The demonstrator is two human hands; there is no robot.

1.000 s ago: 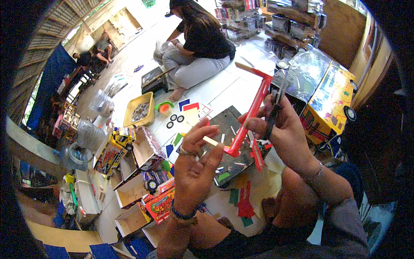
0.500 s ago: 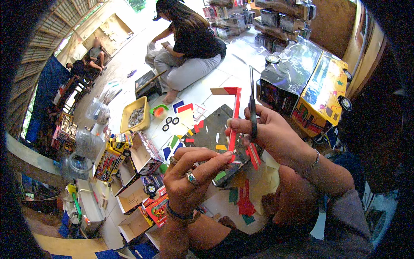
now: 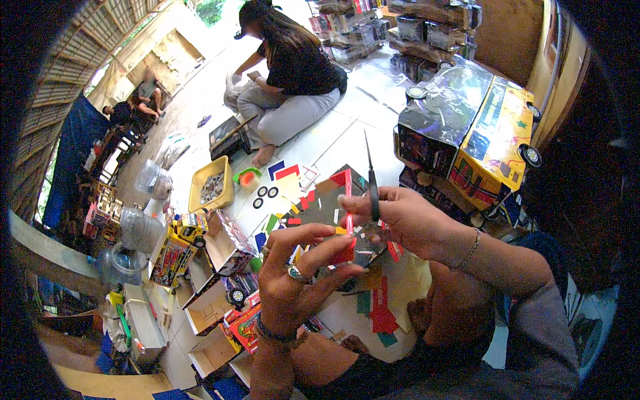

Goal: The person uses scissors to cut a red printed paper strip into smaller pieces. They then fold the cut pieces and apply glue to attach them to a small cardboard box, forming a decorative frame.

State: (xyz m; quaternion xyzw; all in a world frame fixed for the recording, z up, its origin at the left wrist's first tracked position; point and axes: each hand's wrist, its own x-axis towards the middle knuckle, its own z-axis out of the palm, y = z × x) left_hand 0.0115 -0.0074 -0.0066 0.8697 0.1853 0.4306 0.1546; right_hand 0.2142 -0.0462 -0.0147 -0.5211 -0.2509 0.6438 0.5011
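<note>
My left hand [image 3: 300, 277] has its thumb and fingers closed on the lower part of a bent red strip [image 3: 349, 223], which looks like thin card or wood. My right hand [image 3: 417, 223] holds black-handled scissors [image 3: 372, 177], blades pointing upward. Its thumb also meets the strip's upper part. Below both hands lies a dark board [image 3: 325, 212] strewn with small coloured scraps. Red cut pieces [image 3: 382, 310] rest on pale sheets near my legs. The strip's lower end is partly hidden by my left fingers.
A yellow tub [image 3: 230, 175] of small pieces and several loose black wheels [image 3: 265, 193] stand ahead. Yellow toy truck [image 3: 175, 257] and open wooden boxes [image 3: 207, 310] are at left. A large wrapped toy truck [image 3: 497, 143] stands right. A person [image 3: 293, 73] sits beyond.
Both hands have come closer together, the right one moving down and left. The strip has turned, with its far end lower, and the scissors have moved left along with the right hand.
</note>
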